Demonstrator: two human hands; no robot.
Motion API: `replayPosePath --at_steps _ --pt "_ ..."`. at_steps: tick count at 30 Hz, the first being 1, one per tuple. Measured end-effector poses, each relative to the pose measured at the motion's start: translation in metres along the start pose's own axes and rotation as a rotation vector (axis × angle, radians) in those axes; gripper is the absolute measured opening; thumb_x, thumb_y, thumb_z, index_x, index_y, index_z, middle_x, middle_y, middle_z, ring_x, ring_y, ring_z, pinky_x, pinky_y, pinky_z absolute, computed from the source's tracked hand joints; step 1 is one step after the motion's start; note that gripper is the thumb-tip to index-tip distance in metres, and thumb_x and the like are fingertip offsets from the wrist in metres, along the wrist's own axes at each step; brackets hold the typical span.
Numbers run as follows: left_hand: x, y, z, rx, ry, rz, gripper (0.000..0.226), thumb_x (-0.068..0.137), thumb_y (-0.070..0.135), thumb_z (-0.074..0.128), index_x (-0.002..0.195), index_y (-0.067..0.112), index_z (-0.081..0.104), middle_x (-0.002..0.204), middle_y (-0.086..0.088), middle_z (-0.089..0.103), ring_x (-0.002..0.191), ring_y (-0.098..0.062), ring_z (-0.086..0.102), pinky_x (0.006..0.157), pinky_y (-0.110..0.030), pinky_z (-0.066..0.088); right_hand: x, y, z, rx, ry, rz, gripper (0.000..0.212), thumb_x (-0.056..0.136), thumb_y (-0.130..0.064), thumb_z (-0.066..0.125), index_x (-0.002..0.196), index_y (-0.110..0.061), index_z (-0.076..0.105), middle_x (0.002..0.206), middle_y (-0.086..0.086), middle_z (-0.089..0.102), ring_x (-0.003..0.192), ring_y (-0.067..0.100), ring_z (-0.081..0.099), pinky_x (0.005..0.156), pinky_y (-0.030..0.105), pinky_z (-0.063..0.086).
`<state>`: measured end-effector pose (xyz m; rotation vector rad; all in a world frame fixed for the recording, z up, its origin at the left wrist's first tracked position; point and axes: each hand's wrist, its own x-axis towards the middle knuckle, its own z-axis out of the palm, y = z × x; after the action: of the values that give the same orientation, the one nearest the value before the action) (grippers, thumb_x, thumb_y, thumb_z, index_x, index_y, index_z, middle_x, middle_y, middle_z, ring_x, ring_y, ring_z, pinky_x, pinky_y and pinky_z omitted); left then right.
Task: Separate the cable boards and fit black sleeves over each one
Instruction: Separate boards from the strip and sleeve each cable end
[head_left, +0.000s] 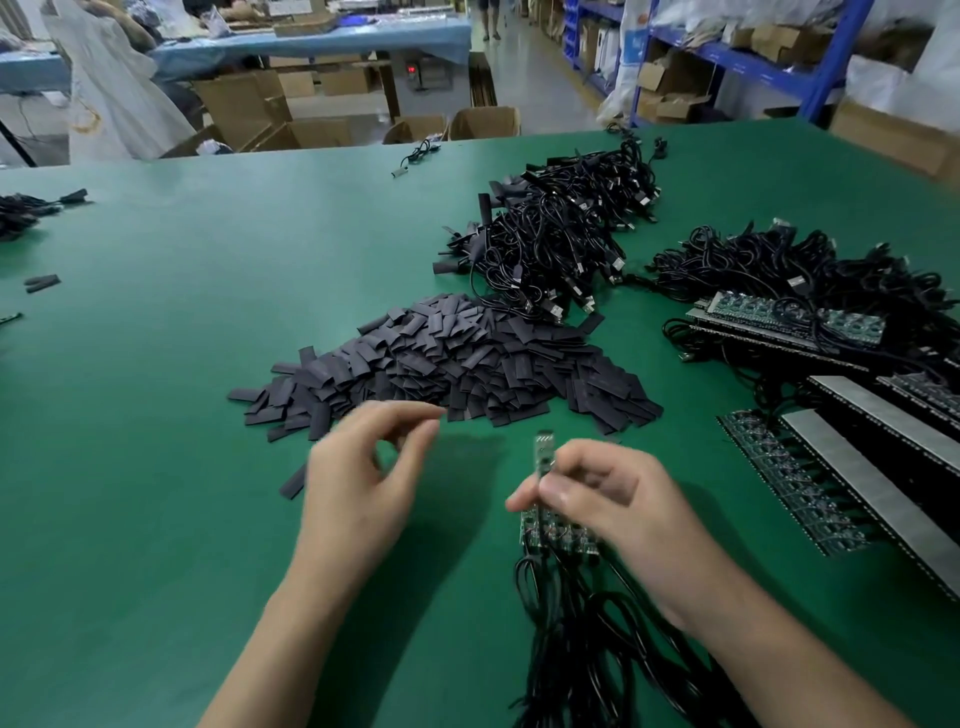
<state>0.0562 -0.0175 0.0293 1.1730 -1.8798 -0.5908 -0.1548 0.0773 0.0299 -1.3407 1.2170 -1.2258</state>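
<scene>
The right hand (597, 499) pinches one cable board (544, 451). The left hand (363, 467), blurred, curls loosely, seemingly empty, near the black sleeves (457, 364).

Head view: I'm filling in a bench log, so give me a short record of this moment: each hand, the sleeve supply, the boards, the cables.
right hand: pinches one small board, whose end sticks out past the fingers
left hand: fingers curled beside the sleeve pile; blurred, no sleeve seen in it
sleeve pile: loose black sleeves heaped mid-table
board strip: under the right hand, its cables trailing toward the person
board panels: stacked at the right
cable heaps: two, beyond the sleeves and the panels
table: green surface
</scene>
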Motion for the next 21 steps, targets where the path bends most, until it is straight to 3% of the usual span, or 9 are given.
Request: replayPosePath --at_steps 3,6,8,10,14,18,21 --pt "0.008 -0.018 -0.016 0.418 0.128 -0.098 0.035 0.083 -0.005 0.064 0.11 0.016 0.071 0.107 -0.004 0.064 0.1 -0.028 0.057 0.087 -0.04 0.048 -0.001 -0.01 -0.017 0.528 0.035 0.069 0.013 0.085 -0.033 0.072 0.08 -0.022 0.074 0.07 0.005 0.069 0.066 0.019 0.068 0.069 0.028 0.059" --pt "0.012 -0.03 -0.028 0.635 0.036 -0.27 0.034 0.078 -0.001 0.061 0.11 0.01 0.063 0.113 -0.016 0.056 0.108 -0.038 0.046 0.087 -0.048 0.044 -0.002 -0.015 -0.036 0.678 0.081 0.049 0.03 0.074 -0.047 0.086 0.08 -0.022 0.069 0.054 -0.007 0.051 0.048 0.01 0.052 0.053 0.022 0.05" --pt "0.012 -0.033 -0.033 0.684 -0.028 -0.382 0.031 0.083 0.011 0.061 0.113 0.015 0.058 0.116 -0.013 0.055 0.112 -0.035 0.046 0.087 -0.046 0.044 -0.001 -0.014 -0.044 0.676 0.1 0.031 0.029 0.08 -0.046 0.081 0.082 -0.021 0.067 0.051 -0.01 0.044 0.045 0.007 0.044 0.048 0.02 0.044" --pt "0.012 -0.034 -0.036 0.72 -0.108 -0.448 0.033 0.087 0.019 0.058 0.12 0.019 0.055 0.123 -0.011 0.054 0.117 -0.033 0.046 0.09 -0.045 0.044 -0.001 -0.01 -0.047 0.557 0.125 0.041 0.022 0.09 -0.039 0.068 0.084 -0.019 0.065 0.052 -0.009 0.04 0.045 0.008 0.039 0.048 0.02 0.037" --pt "0.012 -0.036 -0.036 0.648 -0.103 -0.433 0.035 0.088 0.01 0.053 0.121 0.02 0.059 0.118 -0.006 0.059 0.109 -0.031 0.055 0.082 -0.041 0.049 0.001 -0.002 -0.036 0.012 0.197 0.025 0.018 0.097 -0.031 0.061 0.081 -0.023 0.064 0.055 -0.005 0.045 0.051 0.011 0.041 0.051 0.021 0.038" --pt "0.011 -0.034 -0.035 0.529 -0.049 -0.312 0.034 0.085 0.002 0.061 0.115 0.019 0.068 0.099 0.001 0.066 0.092 -0.025 0.063 0.08 -0.037 0.05 -0.001 0.004 -0.017 -0.388 0.153 -0.049 0.021 0.094 -0.051 0.058 0.09 -0.031 0.064 0.064 -0.003 0.061 0.054 0.013 0.049 0.052 0.028 0.042" --pt "0.009 -0.027 -0.029 0.458 -0.065 -0.203 0.037 0.082 0.004 0.07 0.112 0.026 0.068 0.089 0.011 0.068 0.08 -0.017 0.067 0.076 -0.033 0.049 0.0 0.008 -0.011 -0.443 0.124 -0.016 0.012 0.095 -0.046 0.063 0.091 -0.035 0.063 0.071 -0.001 0.06 0.069 0.024 0.06 0.072 0.042 0.053"
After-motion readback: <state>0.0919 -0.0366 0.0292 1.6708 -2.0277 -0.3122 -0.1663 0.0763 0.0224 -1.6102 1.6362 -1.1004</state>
